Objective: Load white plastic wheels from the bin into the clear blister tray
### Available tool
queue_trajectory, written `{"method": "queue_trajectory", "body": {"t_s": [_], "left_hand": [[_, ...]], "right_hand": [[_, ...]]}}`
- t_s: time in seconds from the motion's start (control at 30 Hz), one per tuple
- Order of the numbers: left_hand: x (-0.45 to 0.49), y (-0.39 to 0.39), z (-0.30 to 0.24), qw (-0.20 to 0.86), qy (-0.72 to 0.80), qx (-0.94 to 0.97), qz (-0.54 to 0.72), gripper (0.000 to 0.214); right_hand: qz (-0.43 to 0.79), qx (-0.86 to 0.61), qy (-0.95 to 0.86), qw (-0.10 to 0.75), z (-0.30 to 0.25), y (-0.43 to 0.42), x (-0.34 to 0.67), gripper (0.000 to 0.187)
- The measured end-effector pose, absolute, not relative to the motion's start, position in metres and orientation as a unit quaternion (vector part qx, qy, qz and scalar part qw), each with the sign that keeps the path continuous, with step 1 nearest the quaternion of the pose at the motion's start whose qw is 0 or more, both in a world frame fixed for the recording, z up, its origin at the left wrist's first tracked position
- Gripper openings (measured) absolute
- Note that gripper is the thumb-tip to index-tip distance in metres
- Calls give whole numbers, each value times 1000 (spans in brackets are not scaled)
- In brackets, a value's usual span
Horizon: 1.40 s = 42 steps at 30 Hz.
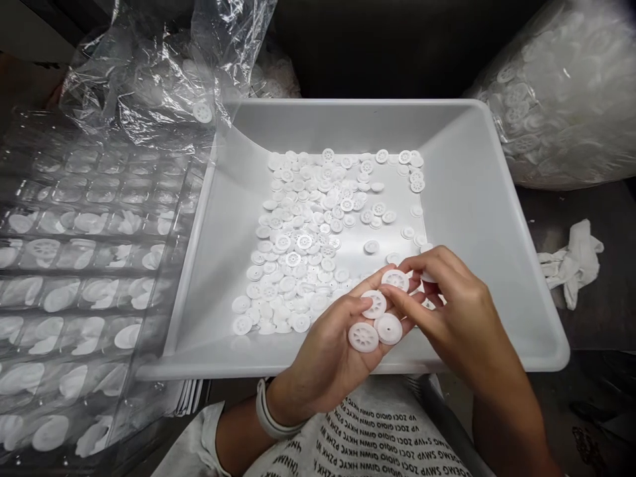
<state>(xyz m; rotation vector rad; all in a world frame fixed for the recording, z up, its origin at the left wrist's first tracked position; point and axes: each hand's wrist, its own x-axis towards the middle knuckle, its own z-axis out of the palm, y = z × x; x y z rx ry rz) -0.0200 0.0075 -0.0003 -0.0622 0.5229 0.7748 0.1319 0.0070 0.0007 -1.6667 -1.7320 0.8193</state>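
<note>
Several round white plastic wheels with spokes [363,337] lie in my left hand [338,351], which is palm up with the thumb pressed on one of them. My right hand [454,311] meets it from the right, its thumb and fingers pinching another white wheel [395,281] by the edge. More wheels partly show behind the right fingers. Both hands are over the near side of a large pale grey bin [462,232]. Inside it, a loose pile of the same white wheels [303,242] spreads mostly over the left and middle of the floor.
Clear compartment trays [64,265] holding white parts stand at the left. A clear plastic bag [163,79] with wheels lies behind them. A big full bag [561,99] is at the back right, and a crumpled white cloth [576,262] lies right of the bin.
</note>
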Motion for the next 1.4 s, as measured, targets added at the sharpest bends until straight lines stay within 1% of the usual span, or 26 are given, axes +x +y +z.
{"method": "queue_trajectory", "body": {"t_s": [0.03,0.1,0.23,0.27,0.33,0.4,0.5,0.6,0.73,0.77,0.83,1.0,1.13,1.27,1.3,1.4], "left_hand": [[-20,8,0,892,254,-30,374,51],[-21,8,-1,891,260,-32,372,50],[-24,9,-2,896,263,-36,357,52],[-25,9,-2,894,265,-38,360,52],[-25,10,-1,887,273,-43,369,50],[-25,11,2,880,278,-50,381,49],[-24,12,5,872,284,-59,395,49],[-24,13,5,869,285,-67,400,51],[-24,13,3,869,288,-70,396,50],[-24,13,3,870,287,-68,395,50],[-24,12,3,874,287,-61,389,49],[-24,12,5,878,300,-41,371,49],[-24,12,4,883,292,-41,366,49],[-23,11,4,884,273,-54,376,51],[-23,10,4,884,270,-57,377,52],[-22,10,3,888,266,-59,370,51]], "right_hand": [[315,-618,-661,287,1,9,131,10],[349,-610,-646,298,1,11,132,6],[514,-594,-443,433,0,8,151,4],[543,-582,-397,457,1,6,157,2],[563,-569,-365,475,2,1,164,7],[556,-570,-394,458,3,-6,166,13],[526,-558,-526,367,4,-16,157,22],[431,-528,-670,294,4,-22,146,27],[283,-495,-793,215,4,-22,139,37],[261,-490,-808,195,5,-21,139,37],[251,-485,-820,173,7,-17,140,32],[293,-476,-812,167,12,-10,144,26],[297,-485,-796,208,12,-7,144,23],[315,-552,-729,255,11,-2,143,5],[313,-569,-713,264,11,0,143,4],[288,-595,-703,264,10,7,142,10]]}}
